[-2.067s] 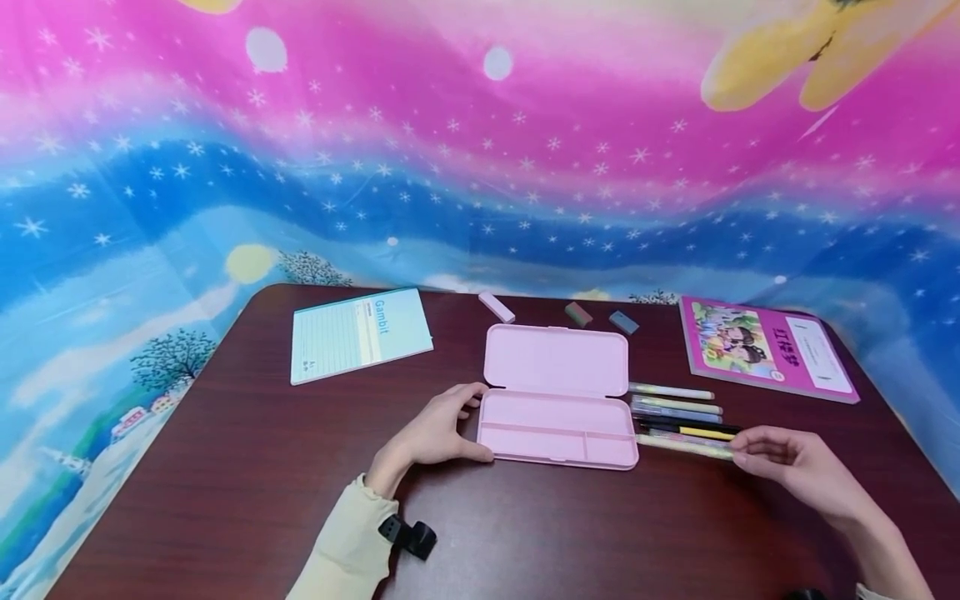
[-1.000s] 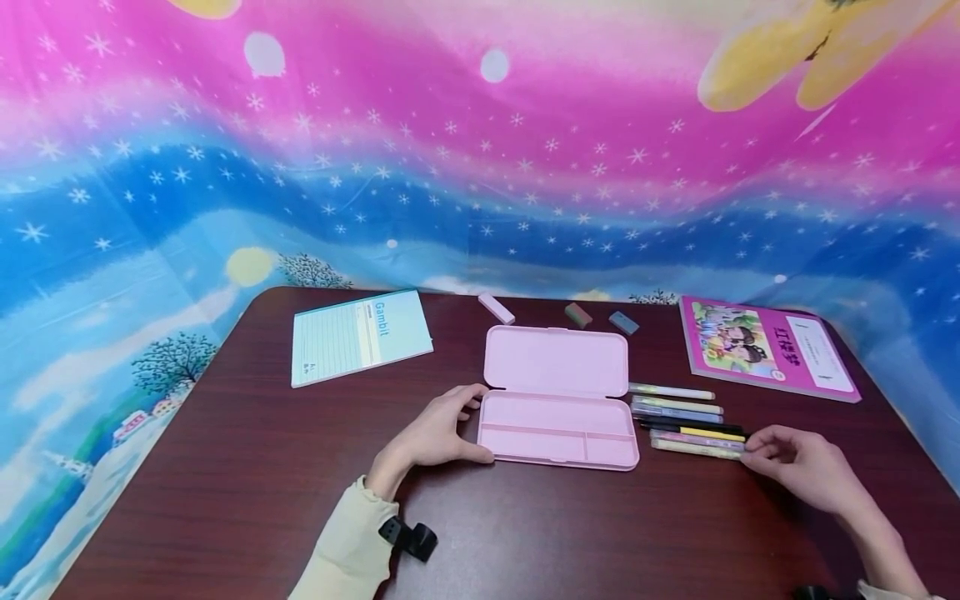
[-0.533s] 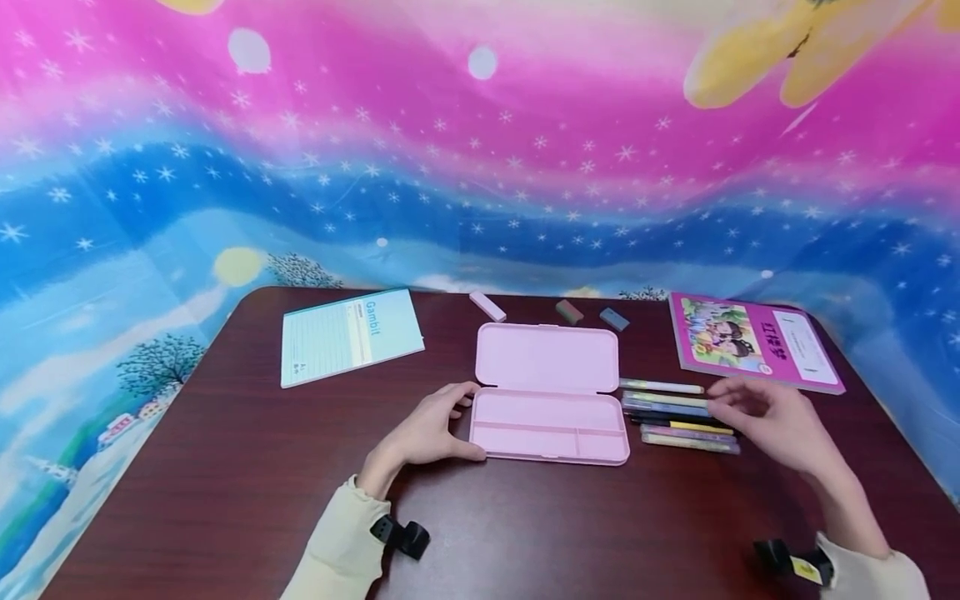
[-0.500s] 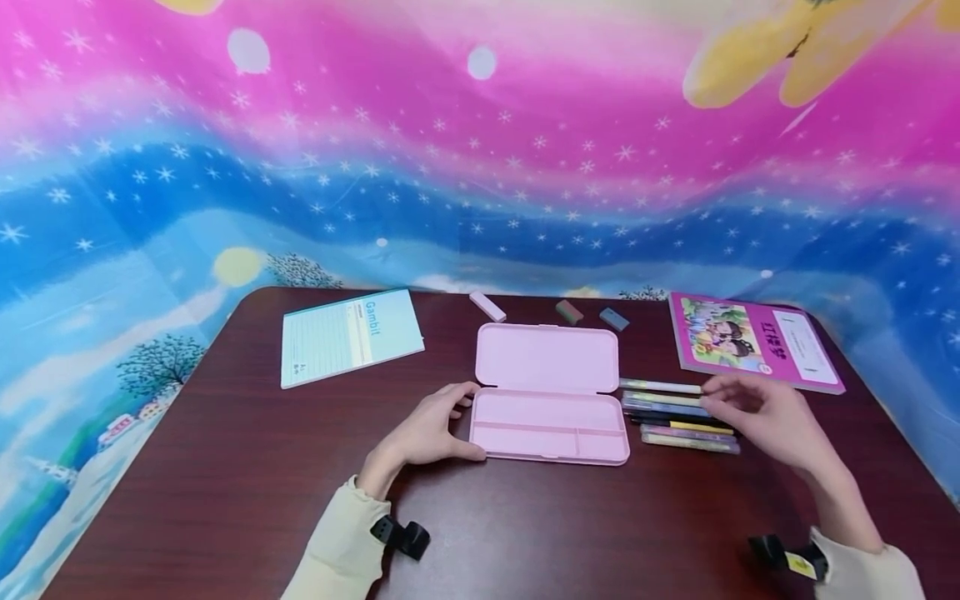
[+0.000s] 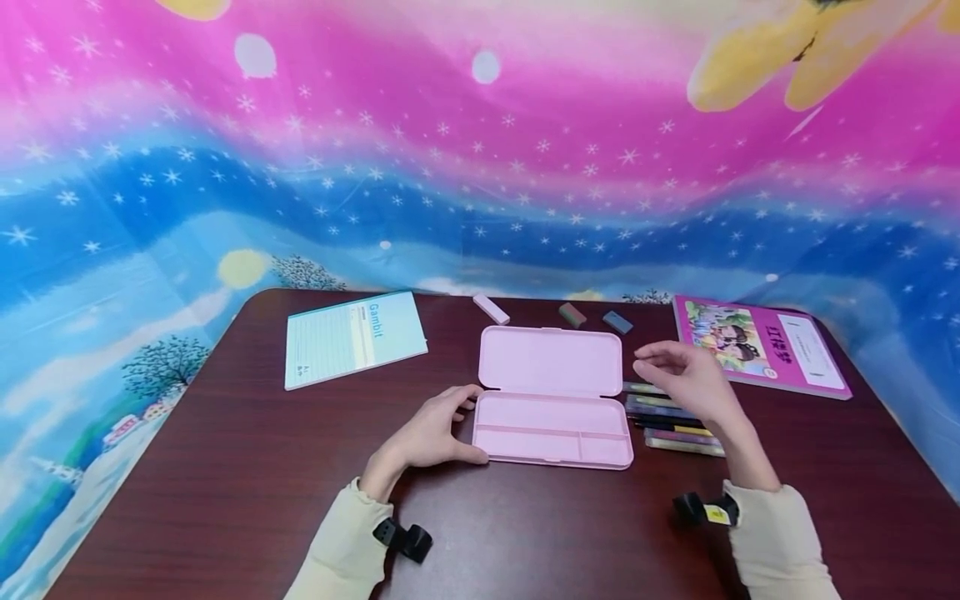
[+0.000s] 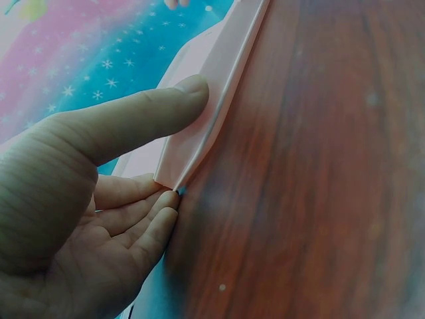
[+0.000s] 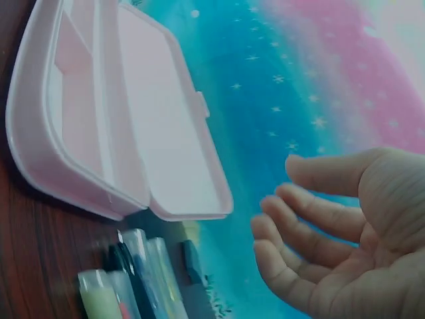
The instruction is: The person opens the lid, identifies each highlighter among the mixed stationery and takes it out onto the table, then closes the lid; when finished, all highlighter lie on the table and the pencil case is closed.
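An open pink pencil case (image 5: 551, 429) lies on the table, its lid (image 5: 551, 360) folded back and its divided compartments bare. My left hand (image 5: 429, 433) holds the case's left end; in the left wrist view the thumb (image 6: 189, 93) presses the front wall and the fingers (image 6: 143, 212) reach the end. Above the right side of the case hovers my right hand (image 5: 690, 379), fingers loosely bent with nothing between them. Below it, several pens (image 5: 684, 446) lie side by side at the case's right edge, partly hidden by the hand in the head view; the right wrist view shows their ends.
Behind the case lie a pink eraser (image 5: 491, 309), a brown-green eraser (image 5: 572, 315) and a blue one (image 5: 617, 322). A pale green notebook (image 5: 356, 342) is at the back left, a pink book (image 5: 765, 346) at the back right. A patterned cloth (image 5: 465, 167) hangs behind the table.
My right hand has left the nearest pen, which shifted right, then moved away from me and left over the pens toward the lid. The left hand stays on the case.
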`<state>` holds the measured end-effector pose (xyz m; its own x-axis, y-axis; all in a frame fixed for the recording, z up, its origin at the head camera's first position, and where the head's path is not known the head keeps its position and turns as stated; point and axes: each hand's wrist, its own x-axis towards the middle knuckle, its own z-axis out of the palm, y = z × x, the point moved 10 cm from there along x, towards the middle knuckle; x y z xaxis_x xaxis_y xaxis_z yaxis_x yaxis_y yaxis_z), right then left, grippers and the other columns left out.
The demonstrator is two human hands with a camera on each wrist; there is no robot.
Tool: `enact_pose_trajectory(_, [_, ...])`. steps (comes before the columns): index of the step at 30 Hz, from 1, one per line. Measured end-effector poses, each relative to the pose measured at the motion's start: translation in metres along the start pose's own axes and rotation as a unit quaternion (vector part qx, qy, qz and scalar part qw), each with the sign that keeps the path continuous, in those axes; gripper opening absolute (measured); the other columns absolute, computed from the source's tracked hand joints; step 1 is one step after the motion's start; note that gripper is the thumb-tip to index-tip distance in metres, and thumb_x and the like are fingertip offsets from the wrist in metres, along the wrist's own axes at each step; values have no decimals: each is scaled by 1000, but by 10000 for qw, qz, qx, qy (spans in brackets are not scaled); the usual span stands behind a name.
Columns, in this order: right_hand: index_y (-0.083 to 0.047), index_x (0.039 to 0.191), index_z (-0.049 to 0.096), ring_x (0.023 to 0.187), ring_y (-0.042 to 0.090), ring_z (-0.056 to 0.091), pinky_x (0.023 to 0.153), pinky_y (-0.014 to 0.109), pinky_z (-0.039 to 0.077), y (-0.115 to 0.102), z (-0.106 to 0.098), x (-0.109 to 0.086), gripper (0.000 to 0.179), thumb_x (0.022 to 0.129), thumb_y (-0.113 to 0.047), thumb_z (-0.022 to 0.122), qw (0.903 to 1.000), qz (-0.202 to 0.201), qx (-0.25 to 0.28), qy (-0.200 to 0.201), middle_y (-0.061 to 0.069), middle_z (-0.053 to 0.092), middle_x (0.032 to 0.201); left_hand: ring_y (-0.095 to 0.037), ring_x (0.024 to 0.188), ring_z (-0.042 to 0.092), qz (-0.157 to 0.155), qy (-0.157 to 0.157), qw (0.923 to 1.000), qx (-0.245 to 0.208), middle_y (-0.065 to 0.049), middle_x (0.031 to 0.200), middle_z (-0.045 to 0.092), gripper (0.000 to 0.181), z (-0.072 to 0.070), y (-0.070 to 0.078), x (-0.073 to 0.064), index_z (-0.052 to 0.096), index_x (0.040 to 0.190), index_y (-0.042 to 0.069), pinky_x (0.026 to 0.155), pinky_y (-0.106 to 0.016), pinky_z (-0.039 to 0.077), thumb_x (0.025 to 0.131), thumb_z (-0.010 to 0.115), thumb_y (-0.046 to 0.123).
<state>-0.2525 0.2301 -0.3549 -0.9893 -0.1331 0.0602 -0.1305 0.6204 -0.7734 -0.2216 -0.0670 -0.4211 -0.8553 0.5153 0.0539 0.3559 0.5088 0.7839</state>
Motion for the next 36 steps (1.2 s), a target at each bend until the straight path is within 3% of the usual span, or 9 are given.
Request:
enact_pose_trajectory(11, [5, 117, 62, 93, 35, 63, 74, 37, 55, 19, 11, 19, 35, 94, -22, 63, 9984, 431, 287, 216, 23, 65, 106, -21, 112, 52, -6, -20, 10000, -9, -6, 122, 53, 74, 2, 0, 0, 50, 129, 8, 94, -38, 47, 67, 88, 25])
enact_pose_trajectory(23, [8, 120, 58, 87, 27, 64, 77, 37, 55, 39, 29, 29, 37, 95, -19, 60, 9912, 1204, 512, -185, 23, 65, 107, -20, 112, 52, -47, -31, 10000, 29, -6, 122, 53, 74, 2, -1, 0, 51, 128, 9, 93, -38, 48, 66, 88, 25])
enact_pose_trajectory(36, [7, 118, 59, 88, 27, 63, 80, 40, 54, 36, 29, 31, 35, 95, -20, 60, 9925, 1110, 506, -70, 21, 65, 105, -24, 109, 55, -107, 46, 9999, 40, -10, 122, 54, 79, -1, -3, -1, 48, 132, 4, 92, -39, 49, 68, 87, 26])
